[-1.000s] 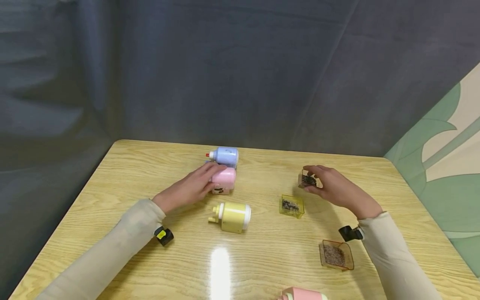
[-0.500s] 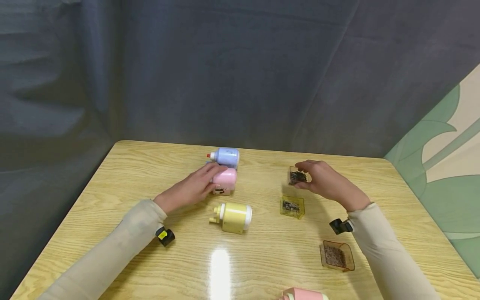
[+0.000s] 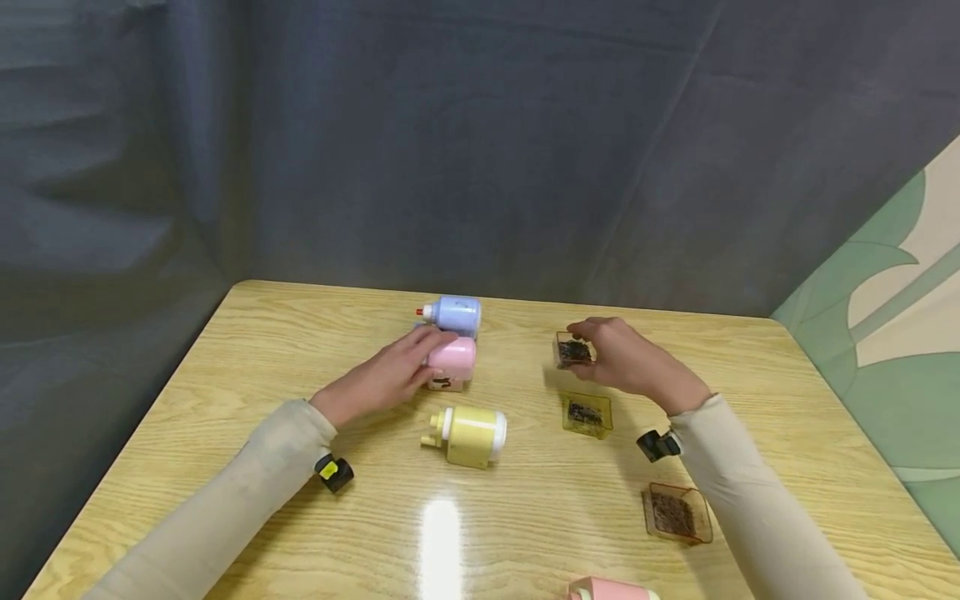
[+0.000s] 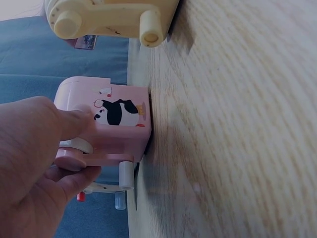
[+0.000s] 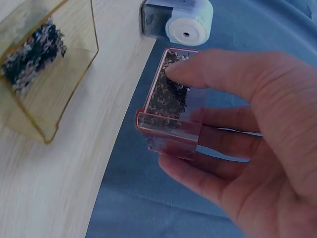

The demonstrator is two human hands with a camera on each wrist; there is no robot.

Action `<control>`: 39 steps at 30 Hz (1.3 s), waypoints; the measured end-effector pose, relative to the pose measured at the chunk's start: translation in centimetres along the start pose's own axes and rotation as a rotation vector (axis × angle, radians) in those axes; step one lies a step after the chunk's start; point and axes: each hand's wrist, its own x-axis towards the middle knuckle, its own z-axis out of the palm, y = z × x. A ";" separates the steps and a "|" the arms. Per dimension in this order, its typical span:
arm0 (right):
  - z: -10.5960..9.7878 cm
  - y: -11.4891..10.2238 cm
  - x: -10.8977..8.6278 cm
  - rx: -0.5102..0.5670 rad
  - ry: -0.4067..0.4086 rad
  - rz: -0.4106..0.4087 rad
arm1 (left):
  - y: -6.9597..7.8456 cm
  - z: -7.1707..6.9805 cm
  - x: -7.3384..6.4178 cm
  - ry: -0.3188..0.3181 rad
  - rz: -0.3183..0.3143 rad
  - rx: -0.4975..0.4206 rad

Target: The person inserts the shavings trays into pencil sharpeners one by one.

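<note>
A pink crank pencil sharpener (image 3: 454, 358) stands on the table under my left hand (image 3: 378, 379). My left thumb and fingers grip it round its crank end, and a panda picture (image 4: 119, 113) shows on its side in the left wrist view. Between thumb and fingers, my right hand (image 3: 630, 360) holds a clear pinkish shavings drawer (image 5: 168, 101) with dark shavings in it. That drawer is raised off the table, to the right of the pink sharpener. Just below it in the head view lies a yellow see-through drawer (image 3: 587, 428) with shavings.
Behind the pink sharpener stands a blue sharpener (image 3: 457, 314). A yellow sharpener (image 3: 472, 435) is nearer the front. An orange-red drawer (image 3: 674, 515) with brown shavings lies by my right forearm. Another pink sharpener (image 3: 615, 590) is cut off by the bottom edge. Dark cloth (image 3: 480, 150) hangs behind the table.
My right hand has moved left with the pinkish drawer, closer to the pink sharpener. My left hand stays on that sharpener.
</note>
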 end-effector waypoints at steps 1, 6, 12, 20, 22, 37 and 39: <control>0.0 -0.1 0.1 0.001 -0.003 -0.003 | 0.0 0.0 0.0 0.000 0.000 0.002; 0.2 -0.6 0.8 0.007 -0.016 -0.025 | 0.2 0.0 0.1 -0.002 0.001 0.004; 0.5 -1.2 1.6 0.014 -0.037 -0.036 | 0.2 -0.1 0.1 -0.003 -0.003 0.002; 1.0 -1.7 2.4 0.035 -0.080 -0.042 | 0.2 0.0 0.1 -0.014 -0.018 -0.008; 1.1 -1.7 2.5 0.036 -0.092 -0.034 | 0.3 0.1 0.1 -0.013 -0.022 -0.008; 2.6 -2.7 3.6 0.070 -0.087 -0.086 | 0.5 0.0 0.3 0.002 -0.005 -0.008; 2.9 -2.8 3.8 0.060 -0.089 -0.098 | 0.6 0.0 0.3 0.002 -0.005 -0.013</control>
